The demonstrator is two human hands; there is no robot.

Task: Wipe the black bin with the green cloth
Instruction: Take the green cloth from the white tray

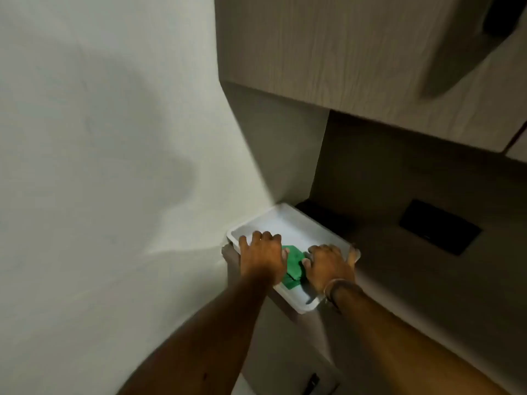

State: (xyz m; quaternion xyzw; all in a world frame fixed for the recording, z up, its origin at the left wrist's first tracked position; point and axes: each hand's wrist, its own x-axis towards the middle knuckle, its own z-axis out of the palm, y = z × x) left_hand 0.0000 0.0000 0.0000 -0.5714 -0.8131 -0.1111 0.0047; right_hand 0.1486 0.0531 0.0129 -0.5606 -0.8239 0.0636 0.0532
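Note:
The green cloth (293,265) lies folded inside a white tray (288,220) that sits at the left end of a beige counter, against the wall. My left hand (262,253) lies palm down over the tray's near-left rim, with its fingers curled onto it. My right hand (330,266) covers the tray's right rim, and its thumb touches the cloth's edge. Both hands hold the tray. Just behind the tray is a dark shape (316,213), and I cannot tell whether it is the black bin.
A white wall (114,166) fills the left. Beige wall cabinets (342,52) hang overhead. A black rectangular plate (440,227) is set in the surface to the right. Below the counter edge a small dark fitting (312,382) shows.

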